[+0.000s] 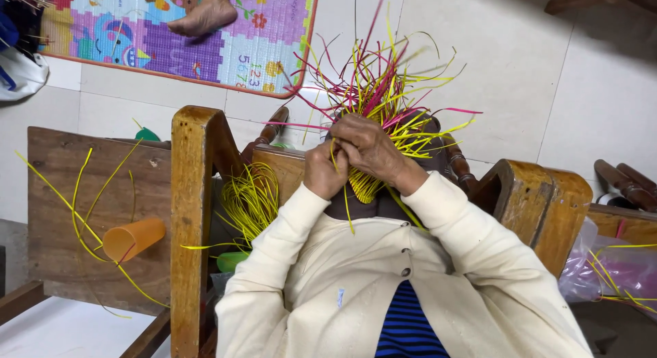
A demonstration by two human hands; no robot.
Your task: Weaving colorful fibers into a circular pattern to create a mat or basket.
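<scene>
Both hands meet over a half-woven piece of yellow and pink strips, held up in front of the chest above the wooden chair frame. The left hand is curled closed, pinching a yellow strip that hangs down over the cream cardigan. The right hand wraps over the woven part — fingers bent, seemingly gripping it. A bundle of loose yellow strips lies just beside, an orange cup further left.
</scene>
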